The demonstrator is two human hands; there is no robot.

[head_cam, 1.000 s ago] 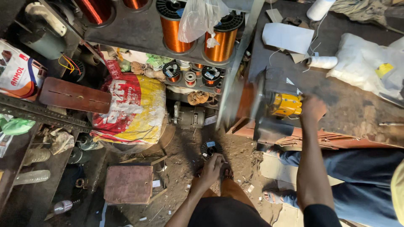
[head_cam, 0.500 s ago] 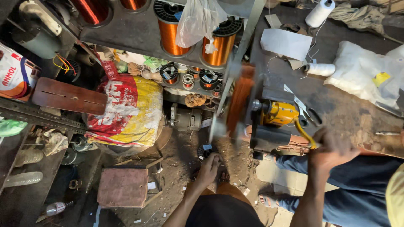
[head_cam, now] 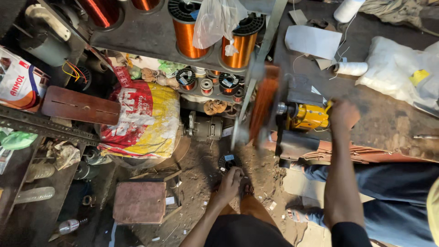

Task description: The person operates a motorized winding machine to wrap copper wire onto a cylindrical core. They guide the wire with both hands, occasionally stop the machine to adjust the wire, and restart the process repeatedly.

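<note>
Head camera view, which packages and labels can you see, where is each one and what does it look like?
Sack: under the shelf, bulging, red, yellow and white.
Carton: far left, boxy, white with red and orange.
Clear plastic bag: hanging over the copper wire spools.
White bag: on the bench, right, with yellow tag.

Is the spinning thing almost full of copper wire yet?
Some wire is already on: the spinning coil shows copper colour, though blurred, so how full is unclear. In hand: the right hand is by the yellow winding machine, and the left hand is down by the small spool on the floor. Winding is not finished.
</note>
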